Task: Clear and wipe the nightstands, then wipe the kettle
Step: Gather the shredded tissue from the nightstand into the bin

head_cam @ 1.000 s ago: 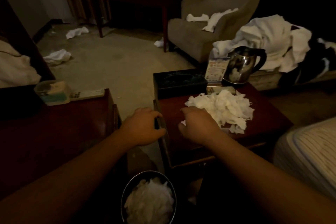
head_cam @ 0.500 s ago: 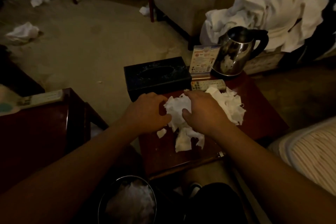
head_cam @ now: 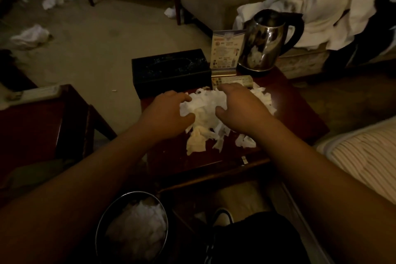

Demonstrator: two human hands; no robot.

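Observation:
A heap of torn white tissue scraps lies on the dark red right nightstand. My left hand cups the heap's left side, fingers and thumb curled round the paper. On the right side, my right hand does the same, thumb and fingers bent into the scraps. Loose scraps trail toward the front edge. The steel kettle with a black handle stands at the nightstand's back right corner. A second nightstand is at the left.
A black tissue box, a standing card and a remote sit behind the heap. A round bin holding white tissue stands on the floor below. An armchair, white linen and a mattress edge lie around.
Both hands moved from the nightstand's front left edge onto the tissue heap and closed in on it from either side. The heap is bunched tighter. The view tilted down.

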